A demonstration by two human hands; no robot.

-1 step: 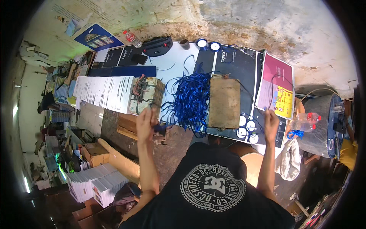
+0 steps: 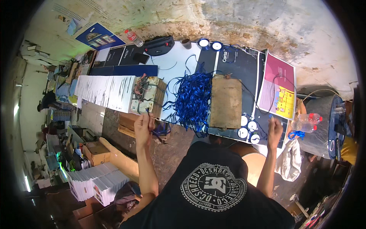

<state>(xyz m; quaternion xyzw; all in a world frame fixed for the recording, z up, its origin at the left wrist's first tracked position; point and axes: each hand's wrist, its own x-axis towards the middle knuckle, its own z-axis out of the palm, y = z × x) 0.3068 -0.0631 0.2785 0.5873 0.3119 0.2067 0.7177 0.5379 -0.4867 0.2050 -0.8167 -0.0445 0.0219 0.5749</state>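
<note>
My left hand (image 2: 143, 128) is closed in a pinch just off the table's near edge, beside a worn block (image 2: 148, 94) wrapped in cord. A dark ribbon end sticks up from its fingers, and blue ribbon hangs by the palm. Further right, my right hand (image 2: 274, 132) pinches too, in front of a pink and yellow printed sheet (image 2: 281, 82); a small blue ribbon tip shows above its fingers. Whether one ribbon runs between both hands cannot be made out. Between them lie a heap of loose blue ribbons (image 2: 190, 101) and a flat brown block (image 2: 226, 103).
A long row of white paper stacks (image 2: 105, 91) lies left of the cord-wrapped block. Several white ribbon spools (image 2: 252, 126) sit near the front edge, with blue spools (image 2: 204, 44) at the back. A black bag (image 2: 159, 45) and bottles (image 2: 133, 38) stand by the wall.
Both hands have come slightly lower, toward my body, still pinched. The ribbon tips above the fingers show more clearly. The table things look the same.
</note>
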